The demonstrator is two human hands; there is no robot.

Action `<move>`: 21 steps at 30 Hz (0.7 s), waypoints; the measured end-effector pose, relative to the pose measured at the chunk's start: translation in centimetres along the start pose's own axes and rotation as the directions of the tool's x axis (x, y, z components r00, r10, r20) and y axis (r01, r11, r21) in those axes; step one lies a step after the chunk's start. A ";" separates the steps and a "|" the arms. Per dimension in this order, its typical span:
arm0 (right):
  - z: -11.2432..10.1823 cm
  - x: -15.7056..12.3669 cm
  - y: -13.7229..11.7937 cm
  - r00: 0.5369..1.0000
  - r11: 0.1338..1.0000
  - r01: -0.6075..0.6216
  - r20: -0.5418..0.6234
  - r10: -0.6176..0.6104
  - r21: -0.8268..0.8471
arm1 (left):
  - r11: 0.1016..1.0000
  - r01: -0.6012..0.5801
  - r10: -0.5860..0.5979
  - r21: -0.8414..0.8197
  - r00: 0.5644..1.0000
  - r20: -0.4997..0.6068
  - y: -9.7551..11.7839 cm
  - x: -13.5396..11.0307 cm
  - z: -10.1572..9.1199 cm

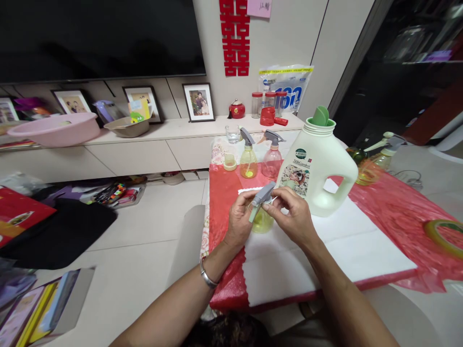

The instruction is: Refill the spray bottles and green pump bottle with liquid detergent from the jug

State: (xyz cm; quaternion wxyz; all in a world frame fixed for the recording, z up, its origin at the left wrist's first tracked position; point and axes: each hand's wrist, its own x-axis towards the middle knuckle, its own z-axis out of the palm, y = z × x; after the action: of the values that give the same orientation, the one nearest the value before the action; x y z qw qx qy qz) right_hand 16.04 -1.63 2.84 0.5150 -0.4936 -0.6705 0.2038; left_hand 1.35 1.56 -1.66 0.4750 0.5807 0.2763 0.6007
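Observation:
A small yellow spray bottle (262, 220) with a grey trigger head (261, 196) is held over the white cloth (325, 250) on the table. My left hand (239, 219) wraps round the bottle's body from the left. My right hand (294, 214) pinches the grey trigger head and collar from the right. A silver bangle is on my left wrist. Right behind my hands stands a large pale green detergent jug (318, 166), its top open with a green cap resting in the mouth.
A red plastic sheet (398, 212) covers the table. Behind stand a yellow spray bottle (248, 161), a pink spray bottle (272, 159), a small lid (229, 163) and a glass (232, 133). More bottles (376, 161) sit at right, tape roll (443, 236) at far right. Clutter lies on the floor at left.

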 end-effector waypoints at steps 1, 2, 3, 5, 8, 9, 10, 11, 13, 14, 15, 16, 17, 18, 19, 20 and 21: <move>0.2 0.0 0.1 1.000 1.000 -0.016 -0.019 0.016 0.003 | 1.000 0.025 -0.026 -0.009 0.999 -0.020 -0.2 0.0 0.0; 0.3 -0.1 0.1 0.999 0.999 -0.034 -0.035 0.034 0.007 | 0.999 0.049 -0.049 -0.007 0.998 -0.034 -0.3 0.0 0.0; 0.5 -0.1 0.2 0.997 0.998 -0.055 -0.047 0.055 0.015 | 0.997 0.075 -0.075 -0.006 0.996 -0.043 -0.5 0.0 0.0; 0.7 -0.2 0.3 0.994 0.995 -0.095 -0.053 0.097 0.041 | 0.991 0.129 -0.130 -0.026 0.991 -0.042 -0.7 0.0 0.0; 0.8 -0.1 0.4 0.990 0.986 -0.136 -0.031 0.139 0.092 | 0.984 0.162 -0.165 -0.074 0.986 -0.036 -0.7 0.1 0.0; 0.8 -0.1 0.4 0.989 0.984 -0.143 -0.022 0.146 0.109 | 0.983 0.165 -0.168 -0.084 0.985 -0.038 -0.7 0.1 0.1; 0.8 -0.1 0.5 0.988 0.981 -0.149 -0.016 0.152 0.126 | 0.982 0.166 -0.170 -0.092 0.985 -0.041 -0.6 0.2 0.1; 0.8 -0.1 0.5 0.987 0.977 -0.155 -0.015 0.158 0.144 | 0.981 0.167 -0.172 -0.098 0.984 -0.045 -0.6 0.2 0.1; 1.0 0.0 0.5 0.984 0.968 -0.172 -0.021 0.178 0.181 | 0.980 0.171 -0.177 -0.104 0.983 -0.057 -0.7 0.1 0.2; 1.1 0.0 0.5 0.981 0.962 -0.183 -0.026 0.192 0.201 | 0.980 0.170 -0.177 -0.108 0.982 -0.067 -0.8 0.1 0.2; 1.2 0.0 0.5 0.978 0.955 -0.196 -0.028 0.207 0.222 | 0.979 0.168 -0.178 -0.115 0.981 -0.076 -0.9 0.1 0.2; 1.4 0.0 0.5 0.975 0.947 -0.209 -0.028 0.222 0.242 | 0.979 0.164 -0.175 -0.125 0.981 -0.085 -1.0 0.0 0.2; 1.5 0.0 0.5 0.972 0.940 -0.221 -0.026 0.235 0.261 | 0.978 0.159 -0.171 -0.133 0.981 -0.087 -1.1 0.0 0.1; 1.7 0.0 0.4 0.969 0.933 -0.231 -0.023 0.247 0.277 | 0.978 0.155 -0.167 -0.137 0.982 -0.085 -1.2 -0.1 0.1; 1.8 0.0 0.3 0.967 0.927 -0.239 -0.020 0.255 0.289 | 0.978 0.154 -0.166 -0.139 0.983 -0.080 -1.3 -0.1 0.1; 1.8 0.0 0.3 0.965 0.923 -0.245 -0.017 0.262 0.297 | 0.978 0.159 -0.170 -0.138 0.983 -0.072 -1.3 -0.1 0.1; 1.8 0.1 0.2 0.964 0.920 -0.249 -0.013 0.266 0.303 | 0.977 0.164 -0.174 -0.138 0.983 -0.066 -1.3 -0.1 0.0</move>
State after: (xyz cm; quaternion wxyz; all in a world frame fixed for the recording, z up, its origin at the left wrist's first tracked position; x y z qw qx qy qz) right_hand 14.57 -1.07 2.02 0.5702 -0.4993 -0.5472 0.3553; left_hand 1.72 1.97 -2.88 0.5505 0.4986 0.3026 0.5972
